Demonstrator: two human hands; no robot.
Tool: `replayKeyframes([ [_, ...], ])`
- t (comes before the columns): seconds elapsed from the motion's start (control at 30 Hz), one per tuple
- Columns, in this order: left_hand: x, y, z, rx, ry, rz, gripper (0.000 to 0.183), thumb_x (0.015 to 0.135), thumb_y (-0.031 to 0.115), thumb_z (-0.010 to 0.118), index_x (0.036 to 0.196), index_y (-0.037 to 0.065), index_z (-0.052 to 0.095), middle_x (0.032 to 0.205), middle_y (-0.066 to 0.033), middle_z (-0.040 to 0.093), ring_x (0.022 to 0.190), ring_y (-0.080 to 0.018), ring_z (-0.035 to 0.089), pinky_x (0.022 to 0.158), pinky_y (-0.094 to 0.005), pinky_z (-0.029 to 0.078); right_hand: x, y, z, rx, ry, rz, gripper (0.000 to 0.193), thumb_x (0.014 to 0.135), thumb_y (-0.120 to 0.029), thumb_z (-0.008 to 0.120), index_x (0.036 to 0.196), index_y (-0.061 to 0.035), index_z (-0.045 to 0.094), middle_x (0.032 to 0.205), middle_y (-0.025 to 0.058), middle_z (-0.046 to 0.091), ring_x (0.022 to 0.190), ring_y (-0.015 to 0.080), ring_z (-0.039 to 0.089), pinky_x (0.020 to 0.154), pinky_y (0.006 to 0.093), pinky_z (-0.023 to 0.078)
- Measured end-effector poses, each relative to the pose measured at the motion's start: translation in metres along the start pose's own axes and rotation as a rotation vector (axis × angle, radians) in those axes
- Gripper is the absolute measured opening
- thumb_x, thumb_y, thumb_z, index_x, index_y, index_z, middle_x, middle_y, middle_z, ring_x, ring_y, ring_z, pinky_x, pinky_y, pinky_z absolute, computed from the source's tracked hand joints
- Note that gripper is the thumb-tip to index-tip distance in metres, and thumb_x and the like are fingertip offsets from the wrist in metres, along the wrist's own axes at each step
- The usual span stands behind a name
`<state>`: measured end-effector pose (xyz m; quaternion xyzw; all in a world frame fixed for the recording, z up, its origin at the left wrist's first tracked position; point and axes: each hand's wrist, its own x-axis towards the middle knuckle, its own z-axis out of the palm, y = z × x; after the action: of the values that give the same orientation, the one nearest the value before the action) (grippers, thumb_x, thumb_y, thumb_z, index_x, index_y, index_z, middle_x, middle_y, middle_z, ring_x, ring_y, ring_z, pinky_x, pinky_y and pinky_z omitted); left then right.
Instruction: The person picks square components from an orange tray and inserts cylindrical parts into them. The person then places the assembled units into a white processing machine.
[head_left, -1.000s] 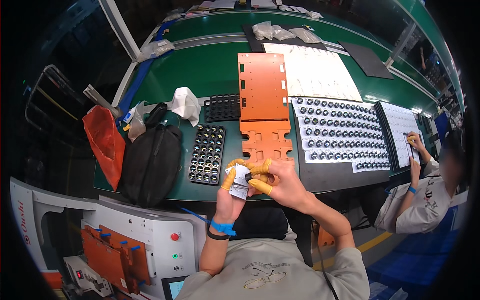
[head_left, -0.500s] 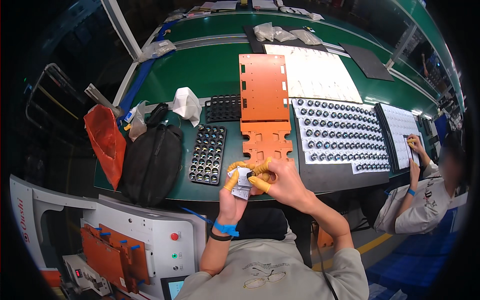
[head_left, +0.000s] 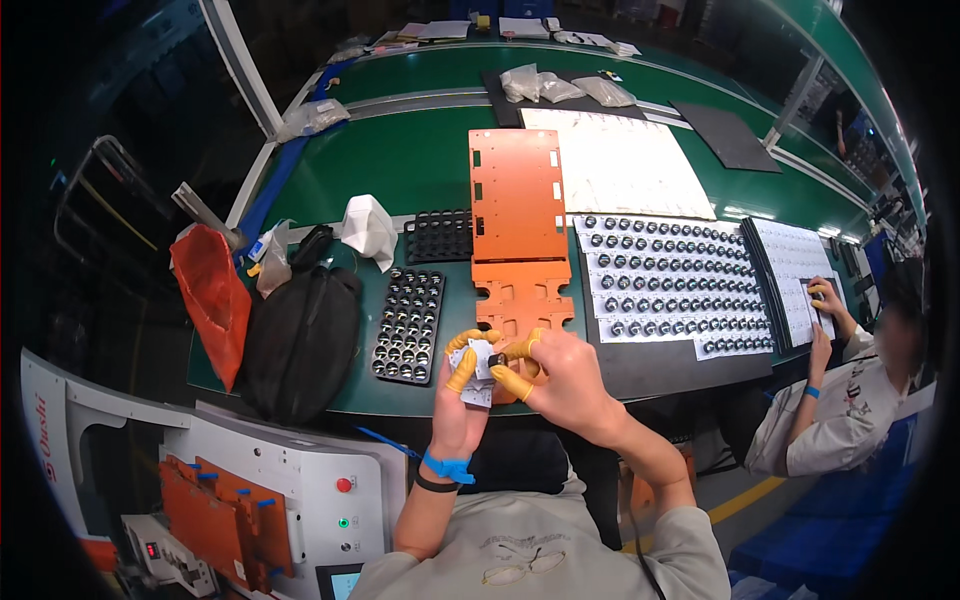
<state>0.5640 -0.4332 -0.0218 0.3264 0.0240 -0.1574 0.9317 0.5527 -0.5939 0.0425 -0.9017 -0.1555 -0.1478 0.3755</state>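
Observation:
Above the table's front edge, my left hand is closed around a few small white boards, thumb and fingers in yellow finger cots. My right hand pinches a small black cylindrical part, which looks like a lens, against the right edge of the boards. Its exact contact with the top board is partly hidden by the fingertips. Just beyond both hands lies an orange slotted plate, with a taller orange panel behind it.
Left of the plates are a black tray of round lenses, another black tray, a black bag and an orange bag. On the right, rows of lens-topped white boards cover a black mat. A co-worker sits far right.
The view has shifted slightly, moving the table items down and a little left in the picture. Both hands keep their hold, and the boards are tilted a little differently.

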Motion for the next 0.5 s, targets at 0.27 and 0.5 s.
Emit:
replayKeyframes([
  [0.27, -0.012, 0.0, 0.015, 0.061, -0.071, 0.118, 0.034, 0.102, 0.019, 0.053, 0.132, 0.004, 0.045, 0.137, -0.0171, 0.053, 0.133, -0.0365, 0.05, 0.112, -0.0462, 0.041, -0.007, 0.014, -0.002, 0.316, -0.157, 0.124, 0.018, 0.085, -0.011, 0.075, 0.098, 0.0009, 0.071, 0.08, 0.0098, 0.066, 0.065, 0.0174, 0.058, 0.059, 0.0295, 0.045],
  [0.5, -0.013, -0.006, 0.019, 0.103, -0.116, 0.219, 0.032, 0.103, 0.015, 0.053, 0.131, 0.003, 0.045, 0.137, -0.0176, 0.053, 0.132, -0.036, 0.051, 0.111, -0.0457, 0.041, -0.015, 0.015, 0.002, 0.5, -0.086, 0.137, 0.019, 0.085, -0.006, 0.073, 0.101, 0.0027, 0.068, 0.097, 0.0081, 0.069, 0.074, 0.0135, 0.058, 0.062, 0.0276, 0.045],
])
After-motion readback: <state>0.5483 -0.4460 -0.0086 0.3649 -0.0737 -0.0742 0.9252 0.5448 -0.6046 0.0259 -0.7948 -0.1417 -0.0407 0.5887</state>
